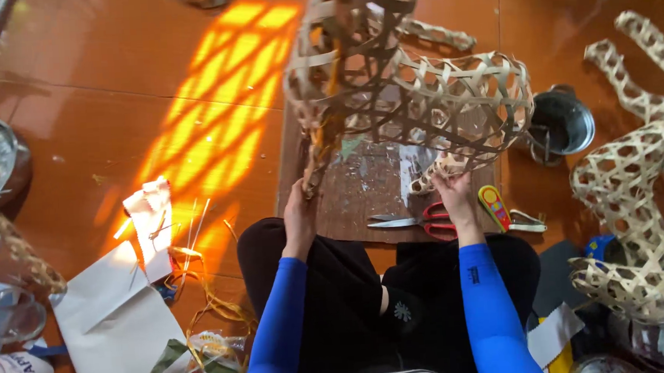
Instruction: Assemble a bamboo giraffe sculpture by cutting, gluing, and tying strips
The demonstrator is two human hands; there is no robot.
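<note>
Both hands grip the woven bamboo frame (418, 91) held above the brown board (363, 200) on the floor, left hand (301, 211) pinching one leg, right hand (452, 188) another, so steadying it firmly seems wise while red scissors (425, 219) lie near.

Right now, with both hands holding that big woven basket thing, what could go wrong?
1. The open-weave bamboo frame has loose strip ends; they might poke or scratch the left hand or right hand gripping its legs.
2. The red-handled scissors lie on the brown work board just under the hands, so a slip could meet the blades.
3. The frame stands tall and could tip sideways.
</note>
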